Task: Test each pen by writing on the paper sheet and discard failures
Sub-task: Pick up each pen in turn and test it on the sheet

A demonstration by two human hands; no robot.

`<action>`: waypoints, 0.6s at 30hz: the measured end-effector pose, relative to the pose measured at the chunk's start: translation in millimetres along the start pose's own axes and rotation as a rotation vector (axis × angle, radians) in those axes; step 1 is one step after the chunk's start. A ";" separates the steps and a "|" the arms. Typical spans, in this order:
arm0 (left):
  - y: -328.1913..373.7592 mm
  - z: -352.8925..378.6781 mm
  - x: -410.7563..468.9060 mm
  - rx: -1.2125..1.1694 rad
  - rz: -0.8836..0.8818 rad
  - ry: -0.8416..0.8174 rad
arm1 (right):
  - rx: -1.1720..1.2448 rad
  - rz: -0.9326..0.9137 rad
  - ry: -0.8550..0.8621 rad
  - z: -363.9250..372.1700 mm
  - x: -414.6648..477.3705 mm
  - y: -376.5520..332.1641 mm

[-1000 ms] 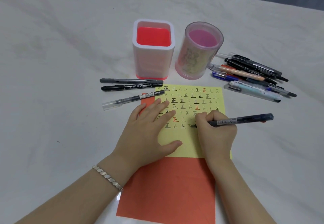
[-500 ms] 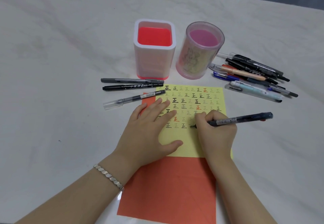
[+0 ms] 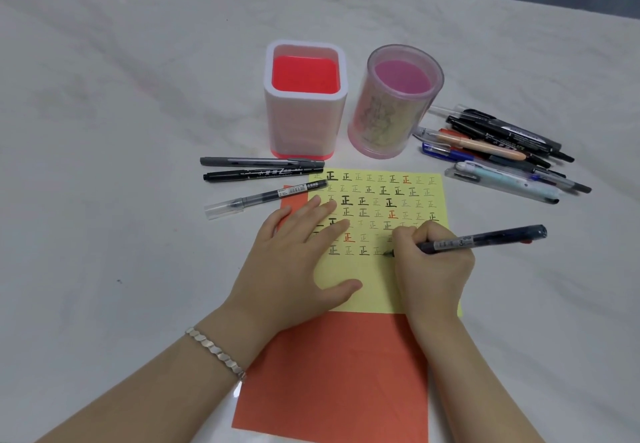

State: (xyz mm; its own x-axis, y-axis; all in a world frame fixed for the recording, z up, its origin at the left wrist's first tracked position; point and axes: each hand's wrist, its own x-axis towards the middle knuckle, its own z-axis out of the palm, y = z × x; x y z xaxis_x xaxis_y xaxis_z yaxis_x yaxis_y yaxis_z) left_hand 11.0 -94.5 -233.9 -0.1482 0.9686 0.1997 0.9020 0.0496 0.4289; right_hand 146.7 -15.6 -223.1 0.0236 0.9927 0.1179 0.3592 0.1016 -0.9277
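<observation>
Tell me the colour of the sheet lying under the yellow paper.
Orange-red sheet, clearest in the head view.

This is a writing table laid out with stationery; whether it is in a home or an office cannot be told. On the pale marbled tabletop [image 3: 104, 137], a square pen holder [image 3: 304, 131] and a round pen holder [image 3: 384, 127] stand at the far side. The loose pens [image 3: 502, 146] are heaped to the right, and a yellow sheet [image 3: 377, 293] lies on an orange sheet [image 3: 332, 380] nearer.

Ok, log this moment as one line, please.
step: writing test | right hand: grips dark pen, tip on yellow paper sheet | left hand: flat on sheet | pen pile: right of sheet
</observation>
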 end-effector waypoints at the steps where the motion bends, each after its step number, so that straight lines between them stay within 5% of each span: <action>1: 0.1 0.1 0.0 0.000 0.000 0.001 | -0.007 0.003 0.005 -0.4 0.4 0.7; 8: -0.3 -1.0 -0.3 -0.003 -0.009 -0.016 | 0.096 0.081 0.005 -7.6 5.7 -6.4; 18: -0.5 -1.9 -1.5 -0.002 -0.009 -0.050 | 0.170 0.357 -0.257 -55.9 26.8 -44.2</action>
State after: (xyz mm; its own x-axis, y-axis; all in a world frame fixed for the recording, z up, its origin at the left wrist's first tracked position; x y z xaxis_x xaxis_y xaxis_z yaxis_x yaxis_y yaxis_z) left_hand 9.9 -96.4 -232.8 -0.1359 0.9790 0.1520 0.8999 0.0578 0.4323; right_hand 183.6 3.0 -159.1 -0.1218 0.9491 -0.2906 0.2119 -0.2612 -0.9417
